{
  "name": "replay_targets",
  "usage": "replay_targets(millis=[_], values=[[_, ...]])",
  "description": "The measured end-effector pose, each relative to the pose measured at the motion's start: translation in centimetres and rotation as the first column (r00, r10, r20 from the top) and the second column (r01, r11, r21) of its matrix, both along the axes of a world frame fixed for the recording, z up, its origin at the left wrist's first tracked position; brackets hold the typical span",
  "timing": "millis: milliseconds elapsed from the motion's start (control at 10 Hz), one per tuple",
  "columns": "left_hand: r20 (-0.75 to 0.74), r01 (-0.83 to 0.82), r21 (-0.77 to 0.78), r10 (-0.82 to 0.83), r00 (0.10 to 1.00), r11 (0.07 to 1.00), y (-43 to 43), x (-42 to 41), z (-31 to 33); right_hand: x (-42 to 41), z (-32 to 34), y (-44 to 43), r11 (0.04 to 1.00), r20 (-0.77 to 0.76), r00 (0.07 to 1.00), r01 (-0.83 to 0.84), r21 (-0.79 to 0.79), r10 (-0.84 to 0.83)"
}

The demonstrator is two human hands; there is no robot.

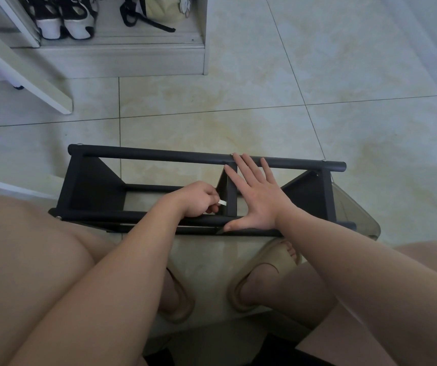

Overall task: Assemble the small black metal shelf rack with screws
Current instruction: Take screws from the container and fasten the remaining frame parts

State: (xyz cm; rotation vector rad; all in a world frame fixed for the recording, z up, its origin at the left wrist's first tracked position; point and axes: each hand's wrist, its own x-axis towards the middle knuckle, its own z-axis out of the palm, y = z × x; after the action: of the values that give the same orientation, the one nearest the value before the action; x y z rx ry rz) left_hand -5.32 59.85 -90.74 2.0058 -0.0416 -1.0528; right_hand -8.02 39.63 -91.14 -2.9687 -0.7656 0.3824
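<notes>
The black metal shelf rack [143,155] lies on the tiled floor in front of my knees, with two long round bars, end brackets and a middle upright. My left hand [199,198] curls round a small silver tool [222,202] and holds its tip against the middle upright. My right hand [257,196] lies flat and spread over the rack, fingertips on the far bar beside a screw head [231,154], thumb on the near bar.
A white cabinet [122,56] with shoes [64,17] and a bag stands at the far left. A white slanted board [22,70] leans at the left. My feet in beige slippers [262,270] rest just behind the rack. A clear plastic piece [354,207] sits at the rack's right end.
</notes>
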Motion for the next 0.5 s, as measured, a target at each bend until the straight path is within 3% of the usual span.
replay_targets(millis=[500], values=[[0.056, 0.149, 0.088, -0.154, 0.986, 0.985, 0.28, -0.19, 0.39, 0.03, -0.07, -0.07, 1.000, -0.006, 1.000, -0.001, 0.000, 0.001]])
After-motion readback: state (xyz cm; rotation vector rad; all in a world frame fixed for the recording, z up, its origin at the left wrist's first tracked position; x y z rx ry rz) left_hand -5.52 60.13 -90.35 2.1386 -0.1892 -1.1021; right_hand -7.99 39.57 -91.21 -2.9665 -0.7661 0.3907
